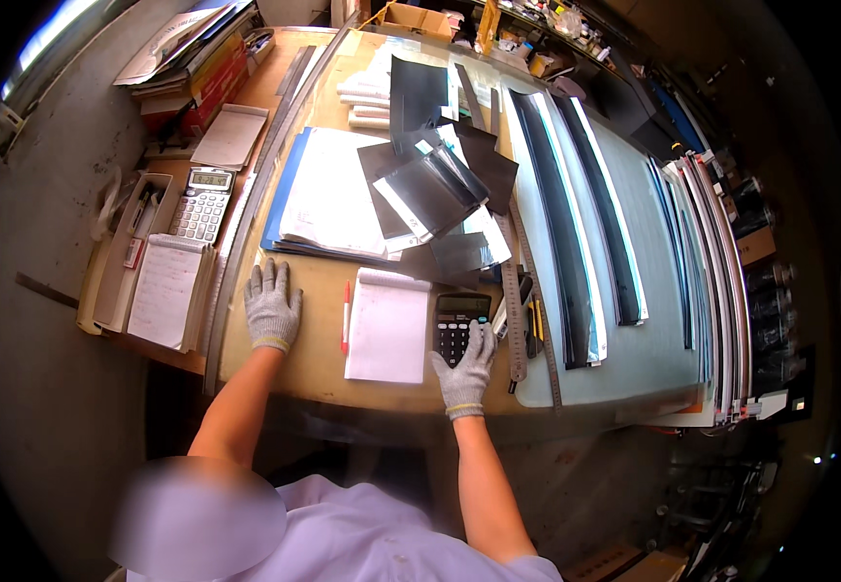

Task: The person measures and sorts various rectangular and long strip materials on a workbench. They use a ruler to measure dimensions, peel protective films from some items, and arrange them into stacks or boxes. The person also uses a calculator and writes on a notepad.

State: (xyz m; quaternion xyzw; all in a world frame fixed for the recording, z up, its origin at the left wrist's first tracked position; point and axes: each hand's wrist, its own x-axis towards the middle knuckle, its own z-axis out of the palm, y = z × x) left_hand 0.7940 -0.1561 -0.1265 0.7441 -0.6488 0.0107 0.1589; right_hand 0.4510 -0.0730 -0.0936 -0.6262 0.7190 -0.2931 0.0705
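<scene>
My left hand, in a grey knit glove, lies flat on the tan tabletop with its fingers spread. It holds nothing and rests just below a stack of white papers on a blue folder. My right hand, gloved the same way, lies over the lower right part of a black calculator, its fingers stretched out across the keys. Between my hands is an open notepad with a white page. A red and white pen lies along the notepad's left edge.
Dark sheet samples are heaped beyond the notepad. Right of the calculator lie a metal ruler and long dark strips on a glass sheet. On the left stand a silver calculator, another notepad and a box of pens.
</scene>
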